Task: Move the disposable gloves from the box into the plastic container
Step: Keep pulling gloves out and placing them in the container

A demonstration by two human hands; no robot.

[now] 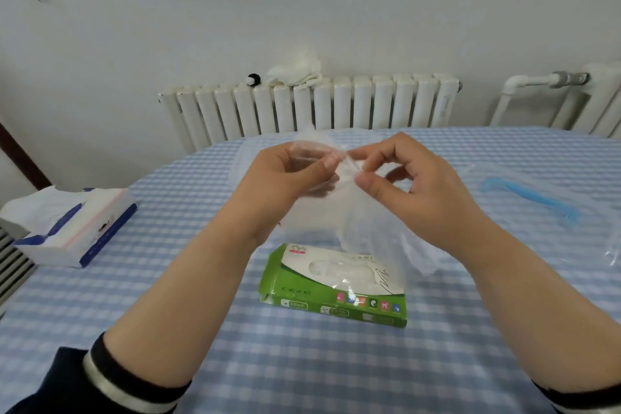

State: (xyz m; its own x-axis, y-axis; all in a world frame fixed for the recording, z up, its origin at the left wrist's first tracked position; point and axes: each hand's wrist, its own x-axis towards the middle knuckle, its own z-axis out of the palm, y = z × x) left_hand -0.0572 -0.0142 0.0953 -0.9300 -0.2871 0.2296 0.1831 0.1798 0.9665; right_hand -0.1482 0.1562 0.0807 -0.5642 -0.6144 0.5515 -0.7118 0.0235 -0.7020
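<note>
A green and white glove box [336,286] lies flat on the checked tablecloth, just below my hands. Above it I hold a clear, thin disposable glove [339,212] that hangs down toward the box. My left hand [285,175] pinches its upper left edge between thumb and fingers. My right hand [413,185] pinches the same glove at its top, thumb against forefinger. A clear plastic bag with a blue zip strip [534,202] lies on the table at the right; its outline is hard to make out.
A soft tissue pack [70,225] sits at the left edge of the blue checked table [302,363]. A white radiator [312,107] with white cloth on top stands against the wall behind the table. White pipes run at the far right.
</note>
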